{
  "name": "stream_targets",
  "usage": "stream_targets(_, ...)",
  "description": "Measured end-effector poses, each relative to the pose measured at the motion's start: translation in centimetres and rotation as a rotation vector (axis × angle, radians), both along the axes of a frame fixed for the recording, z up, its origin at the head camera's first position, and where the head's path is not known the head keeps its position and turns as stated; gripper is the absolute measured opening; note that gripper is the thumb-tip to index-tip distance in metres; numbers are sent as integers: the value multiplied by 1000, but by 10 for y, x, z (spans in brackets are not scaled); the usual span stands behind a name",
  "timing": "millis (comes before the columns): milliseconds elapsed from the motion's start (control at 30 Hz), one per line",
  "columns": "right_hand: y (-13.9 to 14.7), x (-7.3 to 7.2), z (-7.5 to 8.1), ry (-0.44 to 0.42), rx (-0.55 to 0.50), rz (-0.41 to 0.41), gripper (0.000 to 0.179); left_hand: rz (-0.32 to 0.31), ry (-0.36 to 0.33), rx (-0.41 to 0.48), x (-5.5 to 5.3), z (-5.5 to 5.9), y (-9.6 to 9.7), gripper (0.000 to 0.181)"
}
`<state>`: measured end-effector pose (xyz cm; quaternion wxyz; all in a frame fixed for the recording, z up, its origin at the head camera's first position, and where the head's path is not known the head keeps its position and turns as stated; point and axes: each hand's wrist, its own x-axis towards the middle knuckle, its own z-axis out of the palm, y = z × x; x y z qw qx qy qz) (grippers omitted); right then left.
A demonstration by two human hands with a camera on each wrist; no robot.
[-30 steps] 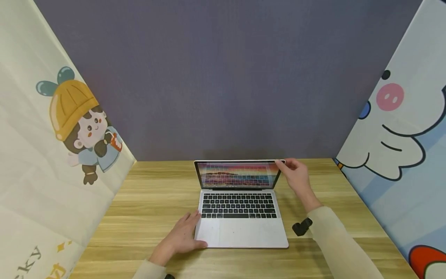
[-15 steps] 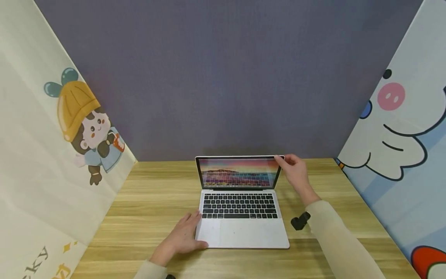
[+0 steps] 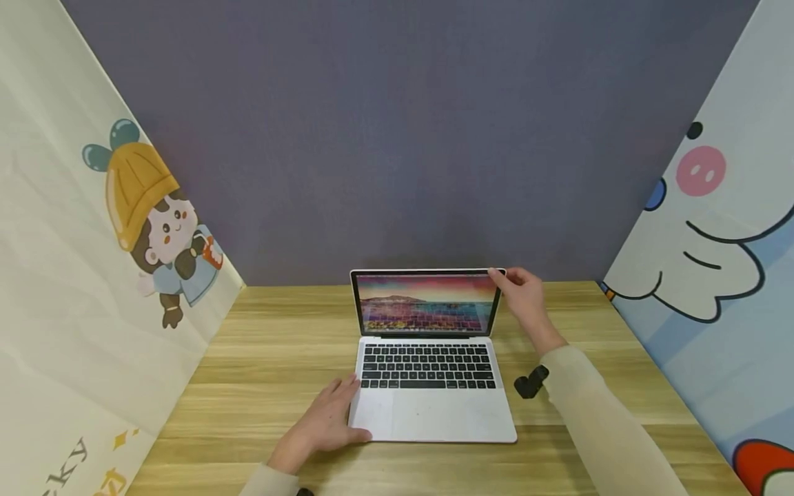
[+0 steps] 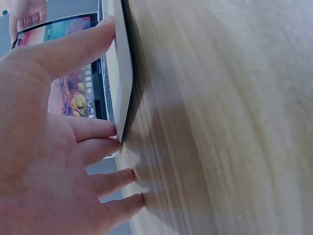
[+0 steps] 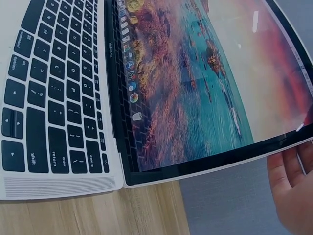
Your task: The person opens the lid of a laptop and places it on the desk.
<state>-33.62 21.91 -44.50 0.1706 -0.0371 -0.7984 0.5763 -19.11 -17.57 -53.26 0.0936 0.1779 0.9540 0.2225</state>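
A silver laptop (image 3: 434, 417) lies raised open on the wooden table, its lit screen (image 3: 428, 303) tilted up and showing a coastal wallpaper. My right hand (image 3: 524, 300) pinches the lid's top right corner, thumb on the front and fingers behind. In the right wrist view, those fingers (image 5: 279, 178) show behind the lid's edge. At the front left corner of the base, my left hand (image 3: 325, 417) rests with fingers fairly straight along the side and thumb at the front edge. In the left wrist view, two lower fingertips (image 4: 139, 199) touch the table.
The wooden table (image 3: 267, 344) surrounds the laptop. A dark grey panel (image 3: 397, 151) rises behind it. White printed sheets, with a cartoon child (image 3: 164, 227) at left and a pig-nosed character (image 3: 713, 213) at right, flank the table.
The lid has tilted further back and up, with my right hand rising along with its corner. More of the screen's picture shows. My left hand has stayed at the base.
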Motion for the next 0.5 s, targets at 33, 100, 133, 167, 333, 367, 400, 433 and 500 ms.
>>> stream_targets(33, 0, 0, 1, -6, -8, 2, 54, 1, -1, 0, 0, 0, 1, 105)
stream_targets(100, 0, -1, 2, -20, -7, -1, 55, 3, -3, 1, 1, 0, 1, 106)
stream_targets(133, 0, -2, 3, -23, -7, 0, 54, 4, -4, 1, 1, -1, 2, 106)
stream_targets(167, -1, -3, 3, -27, -7, 1, 55, 7, -8, 2, 2, -1, 2, 106)
stream_targets(333, -4, -6, 5, -37, -19, 7, 55, 9, -17, 17, 3, -2, 2, 106)
stream_targets(367, -4, -7, 5, -41, -21, 8, 56, 9, -19, 21, 3, -1, 2, 106)
stream_targets(400, -4, -7, 4, -43, -24, 7, 56, 9, -20, 26, 3, -1, 2, 106)
stream_targets(433, -3, -8, 4, -46, -29, 9, 56, 9, -20, 28, 3, -2, 3, 107)
stream_targets(500, -3, -10, 4, -53, -35, 10, 56, 6, -19, 33, 2, -2, 3, 108)
